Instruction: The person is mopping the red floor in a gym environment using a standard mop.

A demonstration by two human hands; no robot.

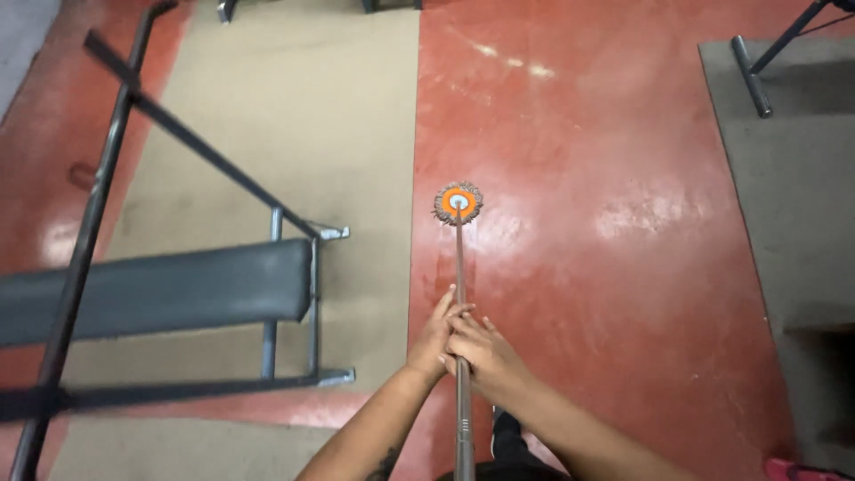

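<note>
Both my hands grip a long metal mop handle (pixel 460 267) that runs straight ahead of me. My left hand (pixel 434 338) wraps the pole from the left, and my right hand (pixel 485 356) clasps it just below from the right. At the far end a small round mop head (pixel 458 203) with an orange centre and grey-brown strands rests on the shiny red floor (pixel 588 223).
A padded grey bench (pixel 160 289) on a metal frame stands at the left on a tan mat (pixel 294 116). A grey mat (pixel 793 187) with a frame foot (pixel 751 76) lies at the right. My dark shoe (pixel 508 432) shows under my arms.
</note>
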